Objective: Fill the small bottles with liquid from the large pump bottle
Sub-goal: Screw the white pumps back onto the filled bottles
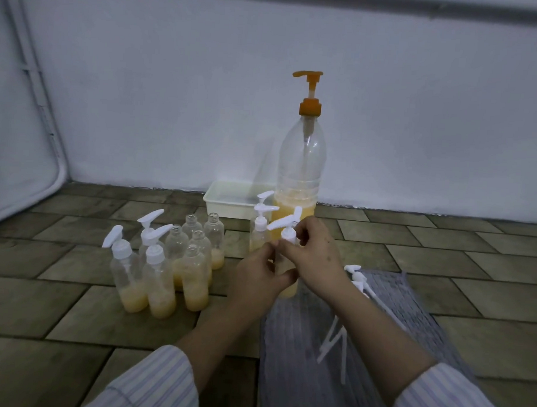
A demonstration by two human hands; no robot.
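A: so on the floor [72, 302], left, a cluster of small bottles [169, 260], some capped, some open?

B: yep. Middle: left hand [259, 281] fingers wrap one bottle [286, 284]; right hand [316, 251] pinches its white pump cap [286, 227]. Big pump bottle [300, 161] just behind, loose pumps [358, 278] on cloth [380, 300] at right.

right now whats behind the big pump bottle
Behind the large pump bottle is the pale wall. A white tray sits beside it to the left, reaching behind it; the bottle covers the tray's right end.
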